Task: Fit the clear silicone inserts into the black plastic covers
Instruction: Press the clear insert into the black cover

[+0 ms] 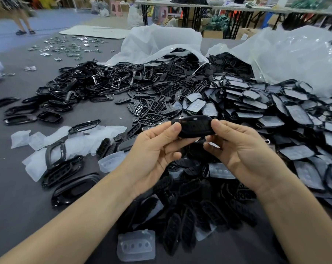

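Head view: I see my left hand point(153, 149) and right hand point(243, 155) both pinching 1 glossy black oval plastic cover point(194, 127) by its ends above the grey surface point(18, 197); 1 clear silicone insert point(135, 245) lies on it, nearer me.

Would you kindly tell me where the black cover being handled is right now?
The black cover sits mid-frame in the head view, pinched at its ends by the left hand and the right hand, above the pile of black parts.
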